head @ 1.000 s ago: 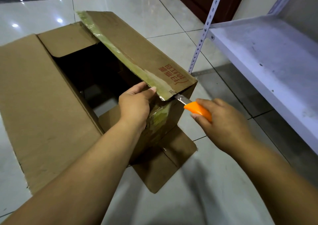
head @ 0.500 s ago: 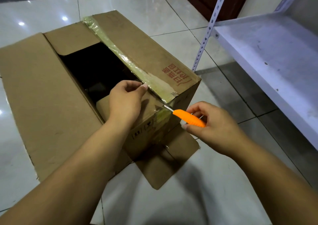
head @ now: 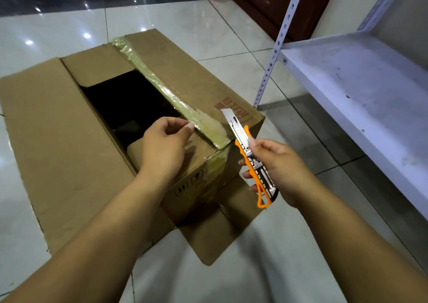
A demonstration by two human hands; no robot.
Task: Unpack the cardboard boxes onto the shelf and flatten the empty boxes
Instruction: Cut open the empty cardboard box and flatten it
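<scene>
A large brown cardboard box (head: 58, 140) lies on the tiled floor with its top partly open and a dark inside. Its right flap (head: 196, 87) carries a strip of shiny tape and red print. My left hand (head: 165, 145) hovers over the near end flap, its thumb and forefinger pinching at the edge of the taped flap. My right hand (head: 275, 171) grips an orange utility knife (head: 251, 161), blade out and pointing up and away, just off the box's near right corner. A white metal shelf (head: 361, 94) stands on the right.
The shelf's perforated upright post (head: 278, 40) rises just beyond the box's right corner. A loose cardboard flap (head: 222, 233) lies flat on the floor under the box's near end. A dark wooden door and a red object stand at the back.
My right hand pulled the knife out of the tape at the box corner and turned it blade-up. My left hand moved from the corner to the taped flap's edge.
</scene>
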